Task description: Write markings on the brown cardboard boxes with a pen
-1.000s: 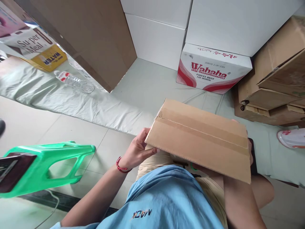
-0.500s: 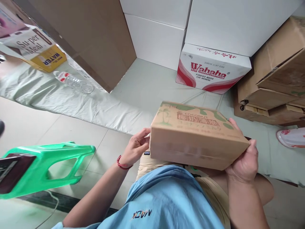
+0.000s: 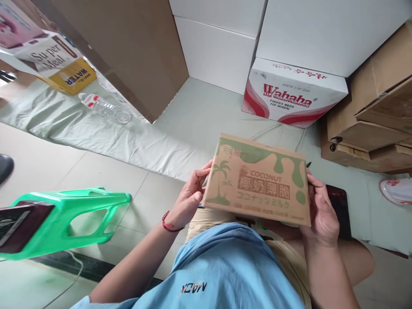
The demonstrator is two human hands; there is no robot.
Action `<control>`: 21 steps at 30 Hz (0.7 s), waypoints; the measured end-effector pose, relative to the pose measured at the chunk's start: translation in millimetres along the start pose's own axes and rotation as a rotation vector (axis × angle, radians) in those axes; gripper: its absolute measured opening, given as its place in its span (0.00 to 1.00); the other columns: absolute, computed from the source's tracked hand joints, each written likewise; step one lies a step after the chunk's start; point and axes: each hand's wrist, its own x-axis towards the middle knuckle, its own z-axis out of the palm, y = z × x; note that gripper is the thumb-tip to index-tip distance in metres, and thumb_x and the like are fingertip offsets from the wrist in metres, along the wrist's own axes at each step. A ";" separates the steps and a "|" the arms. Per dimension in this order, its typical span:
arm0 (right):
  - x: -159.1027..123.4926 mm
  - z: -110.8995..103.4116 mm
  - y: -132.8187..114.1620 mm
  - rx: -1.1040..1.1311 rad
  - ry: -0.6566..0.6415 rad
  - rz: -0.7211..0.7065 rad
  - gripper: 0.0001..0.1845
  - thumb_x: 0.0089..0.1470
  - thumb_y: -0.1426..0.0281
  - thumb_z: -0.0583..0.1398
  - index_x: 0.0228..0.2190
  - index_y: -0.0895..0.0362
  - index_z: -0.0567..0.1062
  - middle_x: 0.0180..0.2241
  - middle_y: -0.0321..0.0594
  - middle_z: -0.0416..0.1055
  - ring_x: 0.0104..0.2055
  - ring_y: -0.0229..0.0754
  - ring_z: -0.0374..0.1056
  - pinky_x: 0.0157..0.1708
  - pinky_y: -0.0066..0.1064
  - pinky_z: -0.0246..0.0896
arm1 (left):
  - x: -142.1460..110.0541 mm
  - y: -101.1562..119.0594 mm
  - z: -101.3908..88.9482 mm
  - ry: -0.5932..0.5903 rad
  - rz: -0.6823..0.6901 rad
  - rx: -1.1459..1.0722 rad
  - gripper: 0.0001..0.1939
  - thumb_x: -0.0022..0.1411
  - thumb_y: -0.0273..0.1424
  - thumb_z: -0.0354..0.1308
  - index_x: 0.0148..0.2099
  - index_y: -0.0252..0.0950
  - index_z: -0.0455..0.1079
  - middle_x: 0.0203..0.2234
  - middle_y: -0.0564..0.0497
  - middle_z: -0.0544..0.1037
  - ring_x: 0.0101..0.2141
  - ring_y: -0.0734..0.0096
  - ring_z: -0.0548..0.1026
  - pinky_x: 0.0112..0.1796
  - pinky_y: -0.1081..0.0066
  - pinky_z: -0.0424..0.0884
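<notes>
We list first the grip: our left hand (image 3: 193,193), a red cord bracelet (image 3: 171,222) at its wrist, grasping the left edge of a brown coconut carton (image 3: 257,184); our right hand (image 3: 322,210), grasping the same carton at its right edge; the carton itself, held above our lap, its printed face towards us, bearing a green palm tree, green drips and the word COCONUT; below it, one blue shirt (image 3: 219,266) with small lettering, and beige trousers (image 3: 206,223); just beyond our right hand, one dark flat object (image 3: 341,210), its kind unclear to us; past the carton, a pale green cloth (image 3: 206,111), creased along its front edge; on it, one red-and-white Wahaha box (image 3: 292,101), stood against white panels (image 3: 215,51); to the right, stacked brown boxes (image 3: 376,128); to the upper left, one large brown board or box side (image 3: 128,51); near it, one clear bottle (image 3: 109,109) lying on its side, and a Su-per Meal box (image 3: 51,56); on the tiled floor (image 3: 106,167), one green stool (image 3: 99,201) carrying a dark maroon item (image 3: 32,223).
</notes>
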 end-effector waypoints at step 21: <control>16.3 -5.5 36.7 -0.426 -0.190 -0.028 0.26 0.56 0.50 0.71 0.51 0.48 0.82 0.46 0.42 0.83 0.50 0.50 0.79 0.46 0.41 0.78 | -2.5 74.6 45.7 -0.232 0.727 0.795 0.26 0.76 0.34 0.61 0.72 0.39 0.67 0.78 0.35 0.59 0.79 0.41 0.51 0.75 0.32 0.54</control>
